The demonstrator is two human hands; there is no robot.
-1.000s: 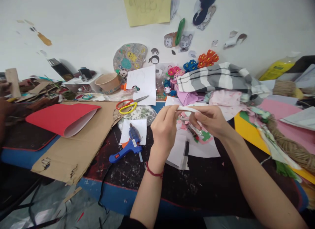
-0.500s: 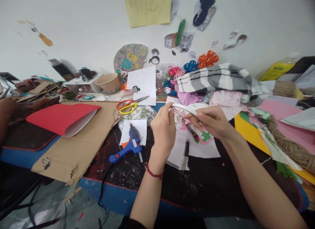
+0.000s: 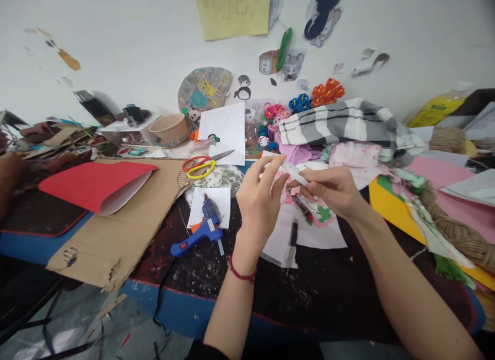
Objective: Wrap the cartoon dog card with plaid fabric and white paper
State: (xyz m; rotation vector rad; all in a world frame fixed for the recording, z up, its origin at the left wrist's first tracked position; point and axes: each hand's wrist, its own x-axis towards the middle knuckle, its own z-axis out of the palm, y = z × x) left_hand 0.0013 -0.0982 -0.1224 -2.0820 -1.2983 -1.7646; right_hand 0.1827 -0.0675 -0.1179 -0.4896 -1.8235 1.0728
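A white strip (image 3: 294,173) stretches between my two hands above the papers. My right hand (image 3: 328,190) pinches its right end between thumb and fingers. At its other end is my left hand (image 3: 261,195), with thumb and fingertips close around the strip. Beneath them lie white paper (image 3: 320,236) with pink and green cut pieces, and a tool with a red and black handle, partly hidden by my right hand. Left of my left wrist, a blue glue gun (image 3: 201,236) rests partly on a small white sheet. Scissors (image 3: 201,168) with red and yellow handles lie behind it.
Cardboard (image 3: 127,231) and a folded red sheet (image 3: 93,184) lie at the left. Another person's hand (image 3: 10,174) is at the far left edge. Checkered cloth (image 3: 340,124), crocheted flowers, twine (image 3: 464,231) and coloured paper crowd the back and right.
The white strip has turned, showing a broader face and less of a curve. The fingers of my left hand have risen and spread slightly around its end.
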